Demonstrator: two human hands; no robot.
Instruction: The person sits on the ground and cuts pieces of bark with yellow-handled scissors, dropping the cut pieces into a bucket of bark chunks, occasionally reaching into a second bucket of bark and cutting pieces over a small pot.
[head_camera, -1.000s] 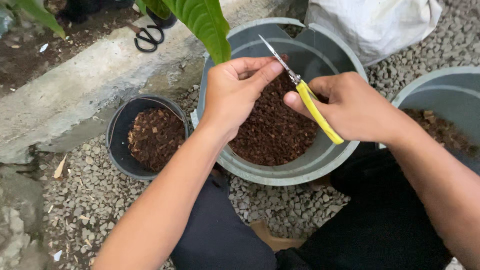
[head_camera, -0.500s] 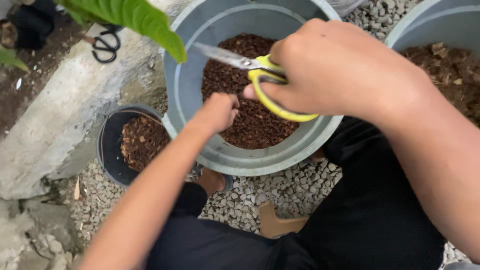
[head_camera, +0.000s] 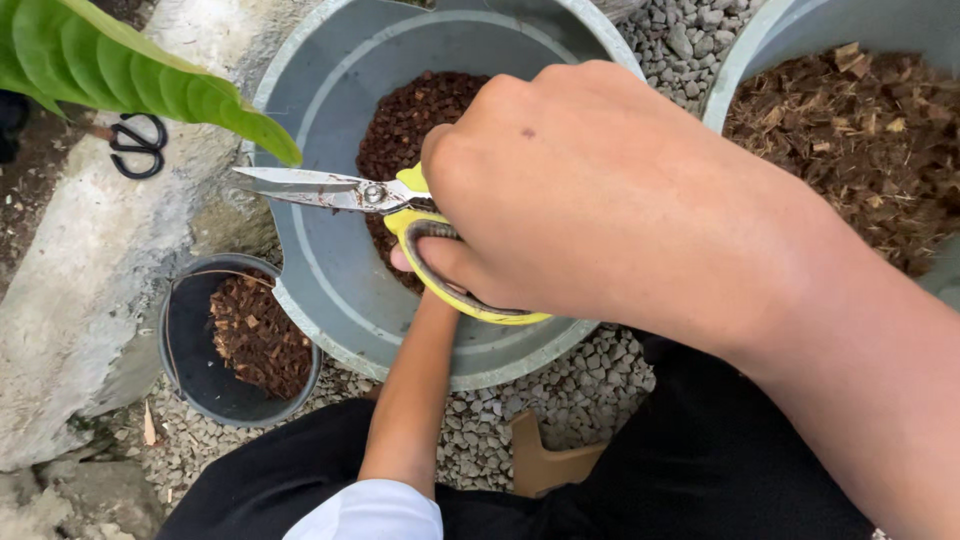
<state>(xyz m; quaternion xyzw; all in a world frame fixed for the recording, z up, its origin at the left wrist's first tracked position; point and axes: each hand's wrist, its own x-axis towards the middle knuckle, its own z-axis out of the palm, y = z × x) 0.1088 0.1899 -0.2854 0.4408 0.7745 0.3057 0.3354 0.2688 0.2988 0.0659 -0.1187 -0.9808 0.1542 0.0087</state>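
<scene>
Right hand (head_camera: 600, 200) is curling closed, knuckles up, near the camera; left forearm is reaching far beneath it, left hand hidden.

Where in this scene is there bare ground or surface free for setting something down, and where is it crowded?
Free: the gravel between the large grey tub and the person's dark lap, and the concrete ledge left of the small black pot. Crowded: the tub's middle, where the right hand holds yellow-handled scissors over the bark chips and the left forearm reaches in.
</scene>
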